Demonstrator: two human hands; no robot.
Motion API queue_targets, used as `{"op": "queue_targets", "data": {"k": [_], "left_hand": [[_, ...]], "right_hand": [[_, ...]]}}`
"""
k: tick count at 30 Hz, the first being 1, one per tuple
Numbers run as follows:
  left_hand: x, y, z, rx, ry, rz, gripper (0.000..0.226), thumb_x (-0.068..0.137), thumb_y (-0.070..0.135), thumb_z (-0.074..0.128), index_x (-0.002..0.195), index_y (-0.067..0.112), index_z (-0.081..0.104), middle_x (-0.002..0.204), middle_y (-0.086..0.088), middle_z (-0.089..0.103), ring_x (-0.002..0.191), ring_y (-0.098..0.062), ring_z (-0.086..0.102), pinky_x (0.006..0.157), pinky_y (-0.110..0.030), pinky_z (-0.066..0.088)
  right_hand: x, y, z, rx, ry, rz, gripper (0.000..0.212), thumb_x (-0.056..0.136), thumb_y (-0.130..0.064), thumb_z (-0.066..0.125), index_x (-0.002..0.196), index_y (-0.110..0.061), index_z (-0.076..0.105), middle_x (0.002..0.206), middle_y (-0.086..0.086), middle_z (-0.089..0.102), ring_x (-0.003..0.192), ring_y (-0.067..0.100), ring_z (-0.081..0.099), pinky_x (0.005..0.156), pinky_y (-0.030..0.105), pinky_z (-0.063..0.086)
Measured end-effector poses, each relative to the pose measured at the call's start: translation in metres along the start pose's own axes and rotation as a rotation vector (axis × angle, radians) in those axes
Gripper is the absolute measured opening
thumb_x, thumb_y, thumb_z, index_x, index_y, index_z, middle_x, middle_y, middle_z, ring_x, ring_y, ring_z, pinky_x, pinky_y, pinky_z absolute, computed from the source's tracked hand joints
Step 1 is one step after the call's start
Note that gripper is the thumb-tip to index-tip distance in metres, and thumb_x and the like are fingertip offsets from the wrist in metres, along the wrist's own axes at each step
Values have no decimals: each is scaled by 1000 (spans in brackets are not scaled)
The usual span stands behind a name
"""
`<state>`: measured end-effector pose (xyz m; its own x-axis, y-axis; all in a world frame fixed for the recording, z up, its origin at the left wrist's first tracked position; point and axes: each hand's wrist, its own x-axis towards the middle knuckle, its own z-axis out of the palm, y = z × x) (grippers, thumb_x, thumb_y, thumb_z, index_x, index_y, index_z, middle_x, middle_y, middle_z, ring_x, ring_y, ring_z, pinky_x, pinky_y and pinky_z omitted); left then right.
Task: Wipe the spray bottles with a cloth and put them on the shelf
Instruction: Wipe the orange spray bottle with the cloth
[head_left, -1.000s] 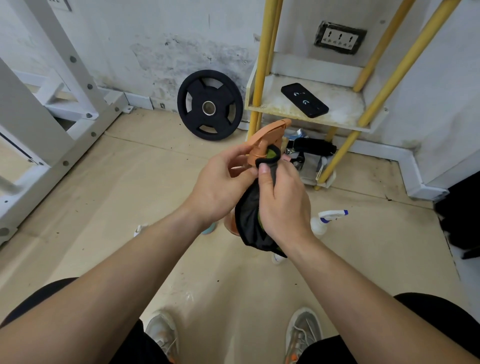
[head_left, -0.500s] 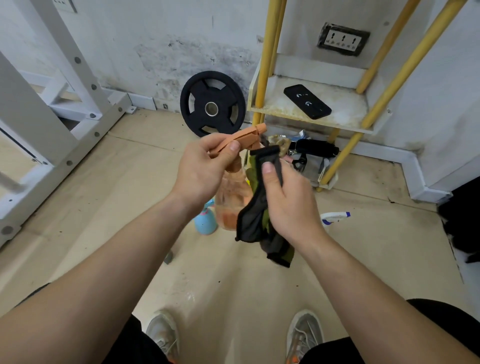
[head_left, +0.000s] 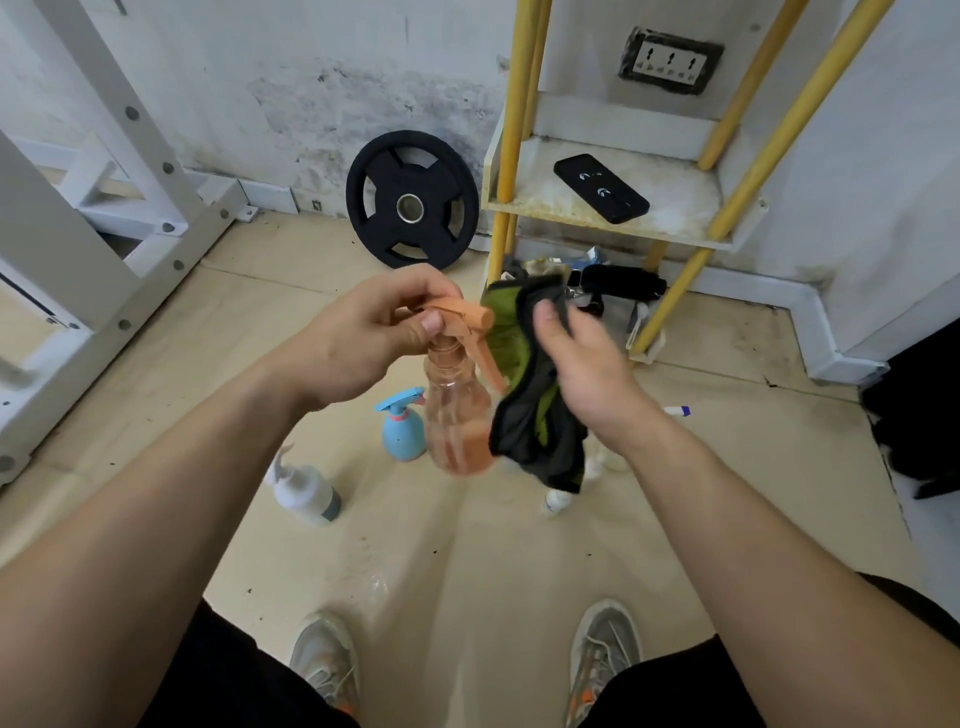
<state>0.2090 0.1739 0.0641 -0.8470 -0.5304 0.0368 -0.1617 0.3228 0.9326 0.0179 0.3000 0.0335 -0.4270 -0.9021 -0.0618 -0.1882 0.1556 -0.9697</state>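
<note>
My left hand (head_left: 371, 332) grips the orange spray head of a clear orange spray bottle (head_left: 457, 415), which hangs upright in front of me. Just to its right, my right hand (head_left: 587, 374) holds a black and green cloth (head_left: 530, 395) that drapes beside the bottle's body. On the floor below stand a small blue spray bottle (head_left: 402, 431) and a white spray bottle (head_left: 304, 491) lying tilted. Parts of other white bottles (head_left: 558, 500) show behind the cloth and my right wrist. The yellow-legged shelf (head_left: 660, 218) stands against the wall ahead.
A black phone (head_left: 600, 188) lies on the shelf board. Dark clutter (head_left: 618, 283) sits under the shelf. A black weight plate (head_left: 412, 199) leans on the wall. A white metal frame (head_left: 104, 208) fills the left. My shoes (head_left: 324, 660) are below. A dark object (head_left: 914, 410) sits at right.
The cloth has come off the bottle's spray head and moved to the right of it. My left hand shifted to grip the spray head from above, so the bottle's body now shows.
</note>
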Motion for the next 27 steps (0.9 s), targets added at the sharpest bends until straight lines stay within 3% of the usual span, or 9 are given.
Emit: {"op": "queue_targets", "data": {"k": [2, 5, 10, 12, 14, 17, 22, 25, 27], "left_hand": [[-1, 1, 6, -114, 29, -31, 13, 93, 20, 51, 102, 18, 61, 98, 2, 64, 91, -13, 59, 87, -32, 56], [-1, 3, 13, -189, 108, -65, 15, 92, 24, 52, 102, 20, 62, 108, -10, 63, 94, -17, 59, 76, -24, 56], [-1, 5, 23, -227, 172, -99, 21, 90, 23, 51, 104, 26, 66, 124, -25, 60, 102, -27, 63, 95, -56, 53], [-3, 5, 31, -224, 184, -103, 23, 90, 23, 51, 95, 36, 69, 127, -24, 59, 101, -27, 62, 96, -62, 50], [-5, 3, 39, -184, 174, -103, 24, 91, 24, 52, 91, 40, 70, 117, -23, 63, 95, -28, 61, 93, -67, 49], [-6, 0, 47, -162, 195, -117, 21, 91, 23, 53, 93, 36, 69, 94, -8, 68, 88, -28, 60, 91, -68, 48], [-7, -5, 44, -166, 271, -137, 19, 90, 25, 53, 96, 34, 69, 112, -27, 68, 107, -54, 59, 87, -75, 47], [-13, -4, 42, -172, 317, -141, 20, 94, 20, 54, 96, 33, 70, 115, -24, 68, 104, -46, 65, 91, -65, 52], [-19, -5, 39, -186, 371, -155, 21, 100, 9, 53, 100, 25, 67, 115, -23, 68, 95, -31, 72, 90, -55, 57]], "right_hand": [[-2, 8, 14, -29, -73, 12, 31, 109, -35, 42, 104, -20, 69, 94, -18, 74, 94, 1, 69, 91, 27, 54], [-4, 27, 22, -112, -134, 68, 42, 103, -51, 44, 104, -16, 68, 100, -2, 74, 100, 18, 68, 97, 41, 49], [-12, 54, 21, -232, -275, 207, 43, 107, -47, 41, 90, -15, 64, 87, 0, 68, 89, 19, 65, 90, 39, 46], [-10, 53, 20, -237, -237, 182, 46, 105, -50, 43, 82, -14, 59, 77, 3, 61, 78, 20, 60, 79, 40, 43], [-6, 42, 20, -187, -153, 126, 49, 103, -54, 47, 87, -11, 64, 80, 2, 66, 79, 20, 63, 78, 39, 45], [-5, 31, 23, -66, -61, 84, 40, 106, -49, 46, 106, -20, 73, 101, -2, 76, 100, 15, 70, 89, 33, 51], [-13, 59, 25, -224, -167, 196, 50, 105, -51, 44, 102, -7, 68, 93, 5, 72, 95, 27, 68, 92, 43, 50], [-21, 79, 22, -329, -352, 321, 65, 100, -61, 41, 105, 0, 64, 93, 15, 70, 91, 27, 67, 87, 40, 49], [-26, 87, 22, -434, -422, 339, 73, 95, -66, 40, 110, 2, 62, 107, 22, 70, 99, 32, 67, 95, 43, 49]]}}
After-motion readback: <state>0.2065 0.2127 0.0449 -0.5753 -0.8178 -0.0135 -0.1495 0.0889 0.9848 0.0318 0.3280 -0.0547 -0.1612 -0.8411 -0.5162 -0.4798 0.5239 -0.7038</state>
